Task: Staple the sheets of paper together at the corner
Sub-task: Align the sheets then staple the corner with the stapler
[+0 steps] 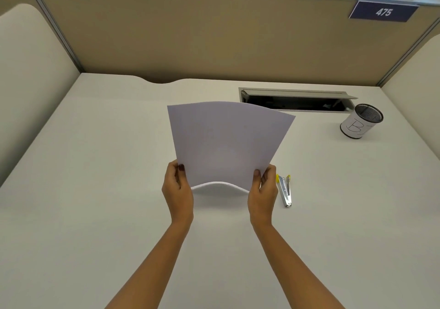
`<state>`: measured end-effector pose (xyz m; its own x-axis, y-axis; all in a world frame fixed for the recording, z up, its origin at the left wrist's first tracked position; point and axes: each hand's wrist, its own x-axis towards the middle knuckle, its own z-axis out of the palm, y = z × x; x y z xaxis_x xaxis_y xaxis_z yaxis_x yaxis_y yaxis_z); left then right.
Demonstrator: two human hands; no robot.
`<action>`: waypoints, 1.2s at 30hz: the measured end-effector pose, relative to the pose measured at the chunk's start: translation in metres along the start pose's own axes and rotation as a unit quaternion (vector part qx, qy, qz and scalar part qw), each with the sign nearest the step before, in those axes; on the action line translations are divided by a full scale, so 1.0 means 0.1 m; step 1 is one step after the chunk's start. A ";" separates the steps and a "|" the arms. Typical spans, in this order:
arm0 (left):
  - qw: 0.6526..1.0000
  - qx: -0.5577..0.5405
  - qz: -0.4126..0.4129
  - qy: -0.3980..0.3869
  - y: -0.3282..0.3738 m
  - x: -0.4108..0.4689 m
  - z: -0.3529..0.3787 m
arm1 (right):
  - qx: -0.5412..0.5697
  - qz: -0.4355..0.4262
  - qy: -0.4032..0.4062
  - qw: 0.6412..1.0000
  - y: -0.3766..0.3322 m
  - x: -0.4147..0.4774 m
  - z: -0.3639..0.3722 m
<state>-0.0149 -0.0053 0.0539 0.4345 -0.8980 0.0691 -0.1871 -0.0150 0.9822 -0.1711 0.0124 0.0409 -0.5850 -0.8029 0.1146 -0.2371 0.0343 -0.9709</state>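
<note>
White sheets of paper (pixel 226 142) are held up above the desk at the centre, bowed upward along their near edge. My left hand (pixel 177 189) pinches the near left corner, thumb on top. The near right corner is pinched the same way by my right hand (pixel 262 192). A small silver stapler with yellow ends (pixel 285 190) lies flat on the desk just right of my right hand, apart from it.
The white desk (pixel 95 177) is boxed in by tan partition walls (pixel 190 37). An open cable tray slot (pixel 295 102) is set into the desk at the back right. A mesh pen cup with a paper label (pixel 362 121) stands beside it.
</note>
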 end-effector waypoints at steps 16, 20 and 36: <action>0.994 0.032 -0.076 -0.078 0.02 0.20 -0.24 | -0.018 0.032 -0.111 0.993 0.12 0.10 -0.23; 0.970 -0.028 -0.179 -0.160 -0.03 0.30 -0.39 | 0.038 0.117 -0.134 0.983 0.03 0.13 -0.31; 0.821 -0.417 -0.360 -0.151 -0.20 -0.41 -0.30 | 0.111 0.200 -0.149 0.962 0.10 0.07 -0.20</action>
<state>-0.0024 0.0454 0.0366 -0.0950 -0.8582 -0.5044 0.7454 -0.3972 0.5354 -0.1931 0.0184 0.0359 -0.3388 -0.8879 -0.3111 0.1521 0.2746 -0.9494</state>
